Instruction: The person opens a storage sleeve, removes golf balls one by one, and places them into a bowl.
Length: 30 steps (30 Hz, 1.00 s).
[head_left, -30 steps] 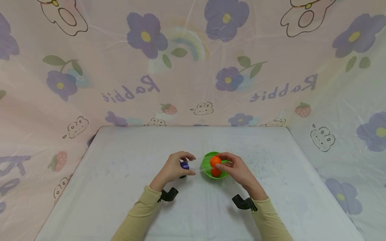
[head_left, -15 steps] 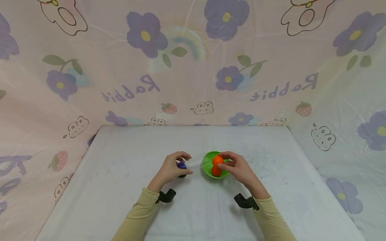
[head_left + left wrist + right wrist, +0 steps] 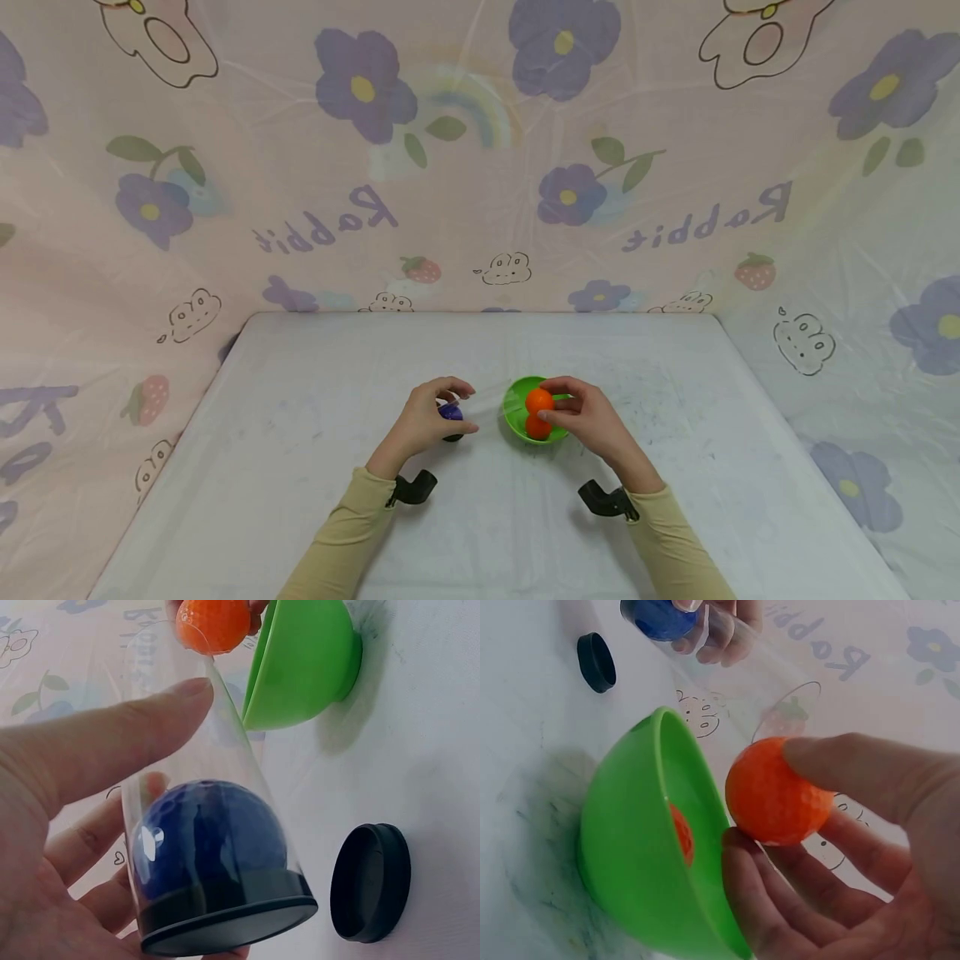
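My left hand (image 3: 427,419) grips a clear plastic tube (image 3: 238,754), tilted with its open mouth towards the right hand. A dark blue golf ball (image 3: 214,840) sits at the tube's bottom, above a black end cap (image 3: 232,930). Between thumb and fingers, my right hand (image 3: 588,417) pinches an orange golf ball (image 3: 776,791) over the green bowl (image 3: 622,832). That ball is close to the tube's mouth in both wrist views; whether they touch I cannot tell. A second orange ball (image 3: 537,427) lies inside the bowl.
A loose black cap (image 3: 369,883) rests on the white tabletop (image 3: 480,525), beside the bowl in the left wrist view. A patterned cloth (image 3: 480,183) hangs behind the table and along its sides.
The left hand has shifted slightly left with the tube, away from the bowl. My right hand moved a little right with its orange ball, then slightly back left.
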Tool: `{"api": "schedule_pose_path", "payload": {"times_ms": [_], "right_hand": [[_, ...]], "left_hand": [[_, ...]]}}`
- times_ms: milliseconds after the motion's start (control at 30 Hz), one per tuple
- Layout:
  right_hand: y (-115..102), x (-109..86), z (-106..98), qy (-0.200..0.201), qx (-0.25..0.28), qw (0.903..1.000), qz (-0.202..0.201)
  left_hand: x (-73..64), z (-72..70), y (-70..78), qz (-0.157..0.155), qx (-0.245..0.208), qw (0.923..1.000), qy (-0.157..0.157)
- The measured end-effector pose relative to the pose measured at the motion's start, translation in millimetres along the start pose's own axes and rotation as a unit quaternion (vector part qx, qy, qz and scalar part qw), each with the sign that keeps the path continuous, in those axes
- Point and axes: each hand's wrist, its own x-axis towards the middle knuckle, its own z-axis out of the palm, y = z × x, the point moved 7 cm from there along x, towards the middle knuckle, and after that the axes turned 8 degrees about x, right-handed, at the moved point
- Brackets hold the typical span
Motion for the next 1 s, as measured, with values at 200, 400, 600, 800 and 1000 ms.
{"api": "schedule_pose_path", "payload": {"times_ms": [200,400,600,800,1000], "right_hand": [[2.9,2.8,1.9,-0.001,-0.013,0.9999,-0.002],[-20.0,-5.5,12.2,-0.009,-0.042,0.9990,-0.008],[-16.5,-2.8,16.1,-0.005,-0.065,0.9977,-0.017],[8.2,7.6,15.0,0.002,-0.066,0.9977,-0.016],[7.1,8.3,18.6,-0.002,-0.079,0.9966,-0.026]], "left_hand": [[-0.3,0.3,-1.5,-0.004,-0.004,1.0000,-0.003],[-0.6,-1.4,-0.6,-0.004,-0.007,1.0000,0.000],[-1.6,-1.9,-0.4,-0.007,-0.001,1.0000,0.000],[-3.0,-2.9,-0.5,-0.011,-0.001,0.9999,0.006],[-3.2,-5.0,-1.6,-0.013,-0.007,0.9997,0.018]]}}
